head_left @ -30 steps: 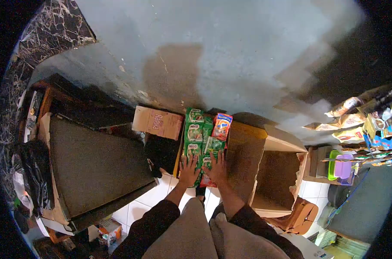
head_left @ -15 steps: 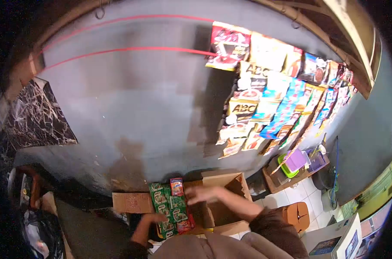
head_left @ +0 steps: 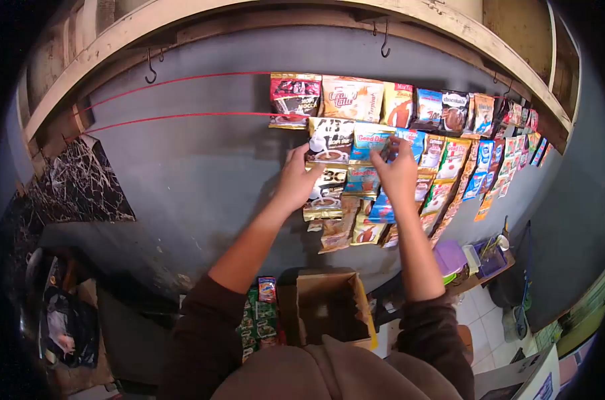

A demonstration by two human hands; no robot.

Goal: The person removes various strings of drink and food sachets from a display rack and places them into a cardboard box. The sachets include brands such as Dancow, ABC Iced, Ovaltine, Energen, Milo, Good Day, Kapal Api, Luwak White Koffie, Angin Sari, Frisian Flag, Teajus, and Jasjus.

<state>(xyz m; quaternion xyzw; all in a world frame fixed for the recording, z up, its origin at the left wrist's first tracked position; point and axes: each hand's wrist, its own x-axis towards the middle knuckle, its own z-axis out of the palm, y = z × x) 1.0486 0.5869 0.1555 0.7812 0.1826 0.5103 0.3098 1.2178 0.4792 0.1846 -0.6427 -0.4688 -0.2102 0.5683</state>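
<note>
My left hand [head_left: 294,181] is closed on the left edge of a hanging strip of ABC coffee sachets [head_left: 329,181], thumb in front and fingertips partly hidden. Its upper sachet hangs just below the lower red cord [head_left: 202,118]. Beside it hangs a blue strip of Good Day coffee sachets [head_left: 364,179]. My right hand [head_left: 397,170] is raised to the right edge of that blue strip, its fingers curled and pinching there. Behind and to the right, more sachet strips [head_left: 442,170] hang in overlapping rows.
Large hooks [head_left: 384,43] hang from the wooden beam [head_left: 282,17] overhead. Below me are an open cardboard box [head_left: 302,300] and green sachet strips [head_left: 266,320]. A purple container [head_left: 448,257] stands at the lower right, and a black plastic bag [head_left: 69,327] lies at the left.
Both hands have risen from the green sachets and the box to the hanging strips, and now hold them. The view has tilted upward, showing the beam and hooks.
</note>
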